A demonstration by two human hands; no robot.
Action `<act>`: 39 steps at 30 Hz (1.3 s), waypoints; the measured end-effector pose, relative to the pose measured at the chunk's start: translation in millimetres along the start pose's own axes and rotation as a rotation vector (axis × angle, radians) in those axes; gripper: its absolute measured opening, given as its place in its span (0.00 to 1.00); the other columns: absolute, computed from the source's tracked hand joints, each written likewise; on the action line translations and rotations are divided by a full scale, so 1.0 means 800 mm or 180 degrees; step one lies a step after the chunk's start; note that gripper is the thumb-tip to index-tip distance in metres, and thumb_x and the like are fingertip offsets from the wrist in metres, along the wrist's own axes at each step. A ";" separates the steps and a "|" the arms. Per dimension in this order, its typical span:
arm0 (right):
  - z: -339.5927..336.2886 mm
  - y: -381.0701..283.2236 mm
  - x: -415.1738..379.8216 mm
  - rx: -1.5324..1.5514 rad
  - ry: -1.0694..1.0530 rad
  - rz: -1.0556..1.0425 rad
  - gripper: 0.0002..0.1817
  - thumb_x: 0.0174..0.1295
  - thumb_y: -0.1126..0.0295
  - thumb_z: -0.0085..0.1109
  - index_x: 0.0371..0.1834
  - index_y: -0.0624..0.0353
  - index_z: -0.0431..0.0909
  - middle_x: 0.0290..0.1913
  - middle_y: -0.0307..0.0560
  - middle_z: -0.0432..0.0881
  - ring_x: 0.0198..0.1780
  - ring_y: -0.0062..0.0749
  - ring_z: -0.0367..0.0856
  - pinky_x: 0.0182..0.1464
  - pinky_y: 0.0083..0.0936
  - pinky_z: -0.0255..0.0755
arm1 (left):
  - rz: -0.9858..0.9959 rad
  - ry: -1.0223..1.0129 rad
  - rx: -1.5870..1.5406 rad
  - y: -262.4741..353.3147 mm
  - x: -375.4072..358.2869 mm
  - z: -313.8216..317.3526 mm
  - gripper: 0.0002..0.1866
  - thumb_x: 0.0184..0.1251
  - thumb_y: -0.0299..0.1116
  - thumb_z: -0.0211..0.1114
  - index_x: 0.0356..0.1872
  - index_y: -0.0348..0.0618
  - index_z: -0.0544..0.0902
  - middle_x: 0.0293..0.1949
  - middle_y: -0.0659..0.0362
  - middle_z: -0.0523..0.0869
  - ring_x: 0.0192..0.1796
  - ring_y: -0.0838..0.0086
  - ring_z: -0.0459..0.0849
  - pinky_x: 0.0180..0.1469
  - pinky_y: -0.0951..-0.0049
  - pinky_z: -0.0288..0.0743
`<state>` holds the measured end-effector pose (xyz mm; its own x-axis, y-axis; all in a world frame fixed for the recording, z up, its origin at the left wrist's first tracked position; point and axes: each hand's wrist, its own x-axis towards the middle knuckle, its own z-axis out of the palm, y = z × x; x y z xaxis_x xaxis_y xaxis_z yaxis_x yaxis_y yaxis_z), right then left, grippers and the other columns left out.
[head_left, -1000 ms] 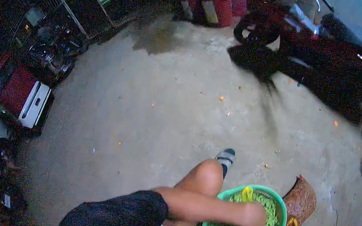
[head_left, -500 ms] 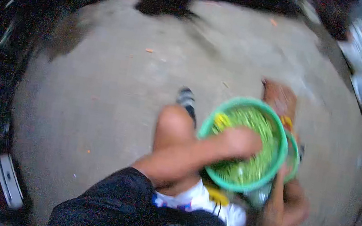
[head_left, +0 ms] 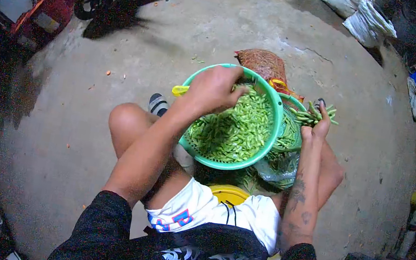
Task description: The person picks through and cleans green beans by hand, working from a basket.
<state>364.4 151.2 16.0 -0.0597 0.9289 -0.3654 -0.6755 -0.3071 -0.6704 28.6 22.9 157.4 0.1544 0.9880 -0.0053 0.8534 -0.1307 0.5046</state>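
Note:
My left hand (head_left: pixel 215 89) is over the far part of a green plastic colander (head_left: pixel 278 111), its fingers curled together; what they hold, if anything, is hidden. Short cut pieces of green pods (head_left: pixel 246 128) fill much of the colander. On the right, my right hand (head_left: pixel 319 127) grips a bunch of long, thin green pods (head_left: pixel 305 116). A small dark item shows at one of its fingertips. Below that hand sits a smaller green basket (head_left: pixel 289 129) with more pods in it. A yellow object (head_left: pixel 180 91) lies at the colander's left rim.
Behind the colander lies a full reddish mesh sack (head_left: pixel 263 63). A clear plastic bag (head_left: pixel 279 168) is under the small basket. White sacks (head_left: pixel 369 22) lie at the back right; a red object (head_left: pixel 46 14) stands at the far left. Orange bits dot the concrete floor (head_left: pixel 166 47).
The view has swung, so the colander now appears farther left and higher. My left hand has moved from above the pieces toward the far rim; my right hand has risen with the pods showing.

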 end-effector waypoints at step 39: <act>0.116 0.119 -0.176 -0.0721 -0.1745 0.2080 0.09 0.72 0.61 0.59 0.46 0.54 0.79 0.27 0.33 0.73 0.20 0.17 0.68 0.23 0.19 0.62 | -0.0587 -0.0056 -0.4284 -0.029 -0.066 0.076 0.18 0.75 0.36 0.66 0.59 0.37 0.80 0.34 0.61 0.86 0.29 0.81 0.80 0.31 0.80 0.73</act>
<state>240.0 10.4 63.3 -0.7666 0.5038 -0.3981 -0.2245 -0.7912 -0.5689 31.3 -31.2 93.5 0.1067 0.9797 -0.1695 -0.2795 0.1932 0.9405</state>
